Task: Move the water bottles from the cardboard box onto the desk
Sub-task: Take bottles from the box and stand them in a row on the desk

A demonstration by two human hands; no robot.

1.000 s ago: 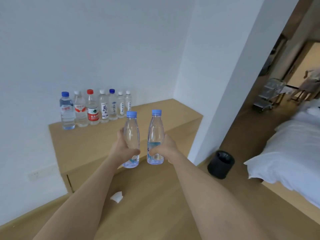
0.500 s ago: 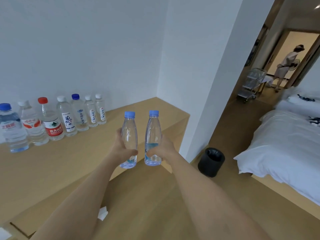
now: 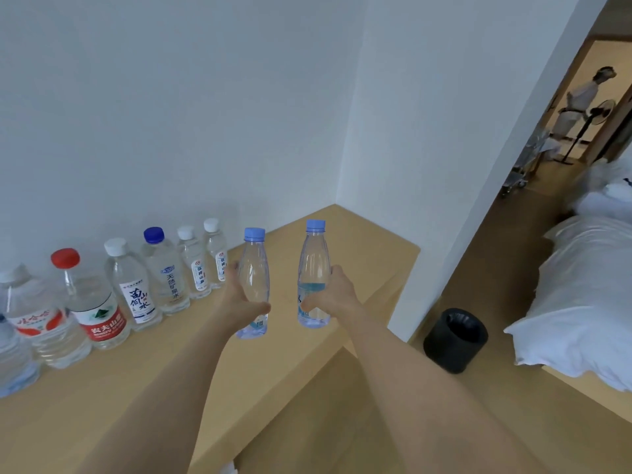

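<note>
Both arms reach forward over the wooden desk (image 3: 143, 391), each hand carrying one clear water bottle with a pale blue cap. The left hand (image 3: 239, 301) is wrapped round the lower half of the left bottle (image 3: 253, 268), thumb lying across the front just above the label and the fingers curled behind, so the shoulder and cap stand clear above the grip and only the base shows beneath it. The right hand (image 3: 337, 295) grips the right bottle (image 3: 313, 265) in much the same way, thumb pressed on the blue label low on the body, with the bottle sitting to the left of the palm. Both bottles are upright, side by side and apart from each other, over the right end of the desk (whether their bases touch the surface cannot be told). Left of them, against the white wall (image 3: 171, 114), stands a row of bottles (image 3: 136, 289) already on the desk, with red, white and dark blue caps; the left bottle is just beside the small white-capped one that ends the row. On the floor to the right sits a black bin (image 3: 455, 340), beyond it a bed (image 3: 588, 295) with white bedding, and a person (image 3: 574, 104) stands in the far doorway near a standing fan (image 3: 600, 112).
</note>
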